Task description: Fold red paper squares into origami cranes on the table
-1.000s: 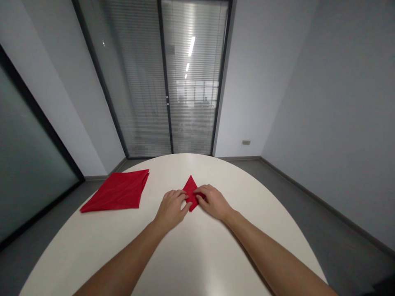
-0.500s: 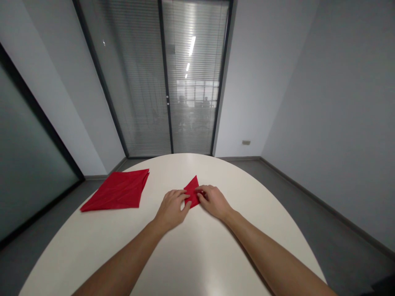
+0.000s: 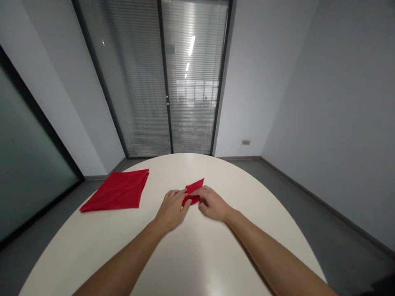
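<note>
A small folded red paper piece (image 3: 194,187) lies on the white round table (image 3: 197,246) just beyond both hands, its far tip pointing up and to the right. My left hand (image 3: 170,209) rests flat on the table with its fingertips pressing the piece's left part. My right hand (image 3: 210,203) has its fingers curled and pinched on the piece's right edge. The near half of the piece is hidden under the fingers.
A stack of flat red paper sheets (image 3: 119,190) lies at the table's far left edge. Behind the table stand glass doors with blinds (image 3: 166,78); grey floor surrounds the table.
The red piece has been turned clockwise: its far tip, which pointed straight away, now leans to the right and lies lower. Both hands stayed on it.
</note>
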`<state>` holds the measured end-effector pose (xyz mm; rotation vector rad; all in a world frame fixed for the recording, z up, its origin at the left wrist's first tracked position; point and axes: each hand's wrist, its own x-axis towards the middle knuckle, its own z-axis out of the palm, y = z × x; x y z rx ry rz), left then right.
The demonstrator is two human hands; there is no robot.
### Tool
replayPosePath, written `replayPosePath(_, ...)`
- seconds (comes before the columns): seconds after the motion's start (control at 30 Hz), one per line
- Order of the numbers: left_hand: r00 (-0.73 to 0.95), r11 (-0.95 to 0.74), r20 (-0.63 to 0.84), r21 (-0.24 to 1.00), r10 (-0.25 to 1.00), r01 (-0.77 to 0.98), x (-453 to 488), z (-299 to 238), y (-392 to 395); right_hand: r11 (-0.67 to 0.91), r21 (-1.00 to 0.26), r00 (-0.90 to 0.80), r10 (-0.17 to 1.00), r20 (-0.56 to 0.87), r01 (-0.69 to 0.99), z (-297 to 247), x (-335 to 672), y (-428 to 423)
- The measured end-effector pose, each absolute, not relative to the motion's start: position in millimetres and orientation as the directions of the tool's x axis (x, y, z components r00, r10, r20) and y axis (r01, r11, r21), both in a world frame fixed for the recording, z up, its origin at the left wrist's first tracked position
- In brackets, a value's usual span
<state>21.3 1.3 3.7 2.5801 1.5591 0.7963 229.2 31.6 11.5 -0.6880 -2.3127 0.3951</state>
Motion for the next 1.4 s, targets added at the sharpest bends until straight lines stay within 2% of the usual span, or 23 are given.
replayPosePath(0.17,0.42,-0.553,0.425,0.264,0.802,0.79,20,2,2,0.816,-0.344,-0.629,0.577,0.521,0.464,10,229,35)
replayPosePath(0.33,0.467,-0.607,0.432,0.282,0.772,0.743,20,4,-1,0.794,-0.362,-0.643,0.607,0.467,0.488,9,231,35)
replayPosePath(0.6,0.444,-0.597,0.432,0.336,0.785,0.728,21,4,1,0.758,-0.408,-0.623,0.652,0.432,0.509,18,229,30)
replayPosePath(0.97,0.404,-0.56,0.42,0.372,0.813,0.741,19,1,3,0.663,-0.479,-0.511,0.749,0.423,0.575,8,230,35)
replayPosePath(1.07,0.381,-0.541,0.421,0.378,0.823,0.751,19,0,2,0.666,-0.479,-0.512,0.746,0.425,0.572,7,231,35)
replayPosePath(1.2,0.433,-0.589,0.425,0.368,0.795,0.719,19,-1,3,0.686,-0.449,-0.527,0.727,0.44,0.572,7,230,36)
replayPosePath(1.4,0.476,-0.607,0.41,0.293,0.778,0.739,20,2,0,0.634,-0.37,-0.461,0.761,0.457,0.679,6,231,39)
